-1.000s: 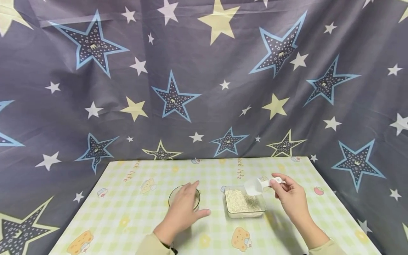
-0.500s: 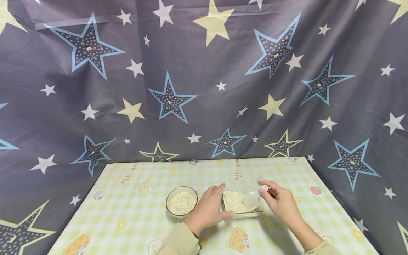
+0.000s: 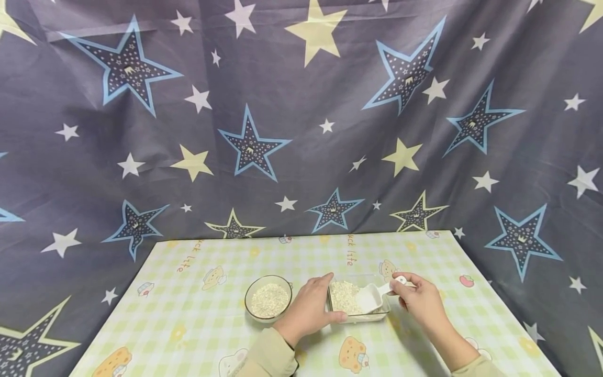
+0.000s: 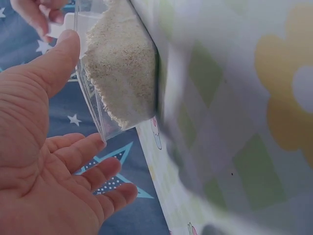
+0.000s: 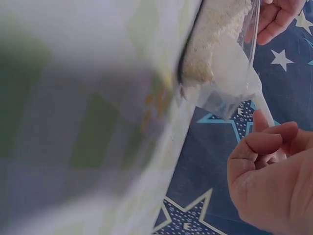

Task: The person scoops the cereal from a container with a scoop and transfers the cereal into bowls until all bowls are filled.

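White scoop [image 3: 369, 300], probably plastic, is resting in the oat-like flakes [image 3: 342, 296] of a clear rectangular container [image 3: 366, 318], right of the table's [image 3: 155, 324] middle and short of its far edge. Your right hand [image 3: 421, 301] is pinching the scoop near the handle's end — the place to hold something likely light, stiff and slick. Your left hand [image 3: 307, 310], fingers loosely extended, is touching the container's left side — probably glass, heavier, breakable.

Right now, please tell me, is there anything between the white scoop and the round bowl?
Yes. The left hand is at the left side of the rectangular glass container, between the white scoop and the round bowl. The container's wall on that side also stands between.
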`<state>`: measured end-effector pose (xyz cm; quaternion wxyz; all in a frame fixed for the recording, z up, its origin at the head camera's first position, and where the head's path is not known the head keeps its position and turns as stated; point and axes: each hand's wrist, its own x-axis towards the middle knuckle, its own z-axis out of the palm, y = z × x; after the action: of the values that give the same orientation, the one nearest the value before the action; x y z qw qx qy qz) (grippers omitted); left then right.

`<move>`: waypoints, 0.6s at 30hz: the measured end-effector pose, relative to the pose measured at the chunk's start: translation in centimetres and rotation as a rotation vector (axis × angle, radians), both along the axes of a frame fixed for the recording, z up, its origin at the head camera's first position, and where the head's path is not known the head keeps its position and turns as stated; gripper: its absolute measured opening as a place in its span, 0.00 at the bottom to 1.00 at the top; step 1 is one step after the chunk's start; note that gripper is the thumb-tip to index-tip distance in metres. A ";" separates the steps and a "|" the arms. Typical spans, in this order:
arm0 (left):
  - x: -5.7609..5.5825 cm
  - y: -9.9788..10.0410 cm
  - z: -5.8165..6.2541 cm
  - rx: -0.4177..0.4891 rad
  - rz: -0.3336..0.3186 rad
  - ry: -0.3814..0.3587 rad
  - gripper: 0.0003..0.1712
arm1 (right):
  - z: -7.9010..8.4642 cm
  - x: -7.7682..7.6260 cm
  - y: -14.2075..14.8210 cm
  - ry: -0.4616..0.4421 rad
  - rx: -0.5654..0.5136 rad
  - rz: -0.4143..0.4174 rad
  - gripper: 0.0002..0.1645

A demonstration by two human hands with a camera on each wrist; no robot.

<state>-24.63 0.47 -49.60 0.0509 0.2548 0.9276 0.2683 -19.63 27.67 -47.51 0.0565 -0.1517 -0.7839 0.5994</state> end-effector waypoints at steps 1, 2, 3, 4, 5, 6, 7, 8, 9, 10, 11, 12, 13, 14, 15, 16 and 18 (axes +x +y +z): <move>0.0 0.0 0.0 0.004 0.001 -0.006 0.61 | -0.2 0.0 0.0 -0.013 -0.025 -0.009 0.24; 0.0 0.0 0.0 0.010 0.002 -0.013 0.61 | -0.3 0.0 0.0 -0.026 -0.047 -0.017 0.24; 0.0 0.1 0.0 0.017 0.005 -0.022 0.61 | -0.5 0.1 -0.1 -0.036 -0.075 -0.025 0.24; 0.0 0.1 0.1 0.022 0.006 -0.025 0.61 | -0.7 0.1 -0.1 -0.044 -0.102 -0.031 0.25; 0.0 0.1 0.1 0.032 0.008 -0.037 0.61 | -0.8 0.2 -0.2 -0.048 -0.132 -0.037 0.25; 0.0 0.2 0.2 0.040 0.009 -0.047 0.61 | -1.0 0.2 -0.2 -0.051 -0.159 -0.041 0.26; 0.1 0.2 0.3 0.041 0.010 -0.052 0.61 | -1.2 0.3 -0.3 -0.054 -0.184 -0.044 0.26; 0.1 0.2 0.4 0.043 0.012 -0.056 0.61 | -1.4 0.3 -0.4 -0.056 -0.212 -0.046 0.27; 0.2 0.3 0.5 0.044 0.012 -0.059 0.61 | -1.5 0.4 -0.5 -0.059 -0.239 -0.048 0.27; 0.2 0.3 0.5 0.044 0.013 -0.060 0.61 | -1.6 0.5 -0.6 -0.064 -0.264 -0.049 0.27; 0.3 0.3 0.6 0.046 0.015 -0.065 0.62 | -1.8 0.5 -0.8 -0.067 -0.284 -0.048 0.27; 0.3 0.3 0.6 0.044 0.016 -0.065 0.62 | -1.9 0.6 -0.9 -0.071 -0.300 -0.047 0.27; 0.3 0.3 0.6 0.044 0.017 -0.064 0.62 | -1.9 0.6 -1.0 -0.075 -0.312 -0.050 0.27; 0.4 0.3 0.6 0.044 0.018 -0.062 0.61 | -2.0 0.7 -1.1 -0.076 -0.321 -0.050 0.27; 0.4 0.2 0.7 0.044 0.019 -0.061 0.61 | -2.0 0.7 -1.2 -0.077 -0.328 -0.054 0.27; 0.4 0.2 0.6 0.042 0.019 -0.058 0.61 | -2.1 0.7 -1.3 -0.077 -0.332 -0.057 0.27; 0.4 0.2 0.6 0.043 0.021 -0.057 0.61 | -2.1 0.7 -1.3 -0.071 -0.336 -0.058 0.28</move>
<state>-24.26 0.63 -48.97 0.0689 0.2385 0.9224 0.2958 -18.94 26.33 -49.66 0.0199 -0.2025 -0.6693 0.7146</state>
